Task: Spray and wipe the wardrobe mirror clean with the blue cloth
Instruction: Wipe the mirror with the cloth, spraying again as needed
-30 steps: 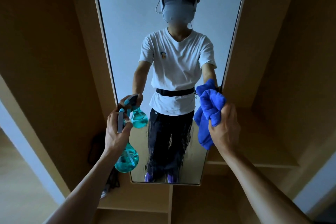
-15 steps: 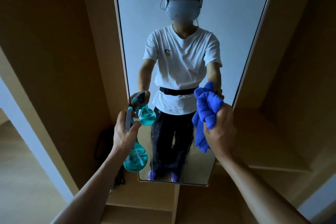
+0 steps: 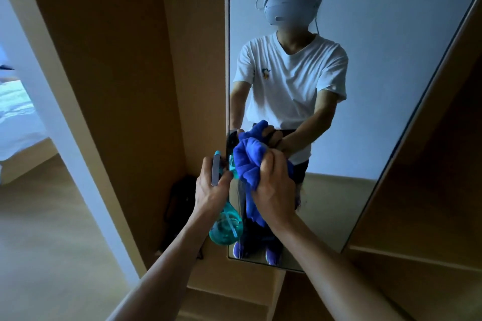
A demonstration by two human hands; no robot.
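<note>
Blue bunched microfibre cloth, one, gripped in right hand against one tall wardrobe mirror; left hand grips one teal translucent plastic spray bottle.

Spray bottle left of cloth, both before mirror

Tan wooden wardrobe side panel fills the left. Low in its corner, a dark black object, too dim to identify. Beyond a white upright frame, a bed with white bedding stands on pale wooden floor. At the right, a wooden shelf.
</note>
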